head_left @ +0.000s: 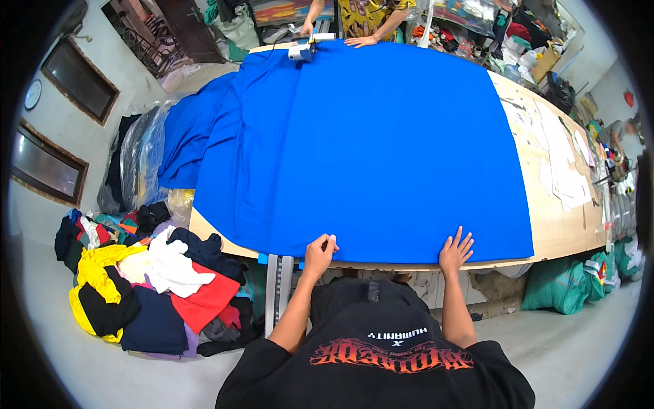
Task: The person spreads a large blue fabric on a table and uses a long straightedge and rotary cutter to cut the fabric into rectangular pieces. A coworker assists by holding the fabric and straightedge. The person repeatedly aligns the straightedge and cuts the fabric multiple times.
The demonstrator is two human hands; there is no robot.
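Note:
A wide sheet of blue fabric (402,150) covers most of the table, smooth in the middle and wrinkled toward the left. My right hand (455,252) lies open on its near edge, fingers spread. At the near edge farther left, my left hand (319,255) is closed with its fingers curled; whether it pinches any cloth is hidden. A metal rail with holes (279,290) sticks out from under the cloth beside my left forearm, in line with a long ridge in the fabric. Across the table, a co-worker's hand is at a white-and-blue handheld machine (302,51), and the other hand (361,41) rests on the far edge.
Bare wooden tabletop (545,225) shows at the right, with white paper pieces (571,187) on it. A heap of coloured clothes (150,286) lies on the floor to the left. Green sacks (558,283) stand at the lower right. Plastic-wrapped rolls (139,160) stand behind the left end.

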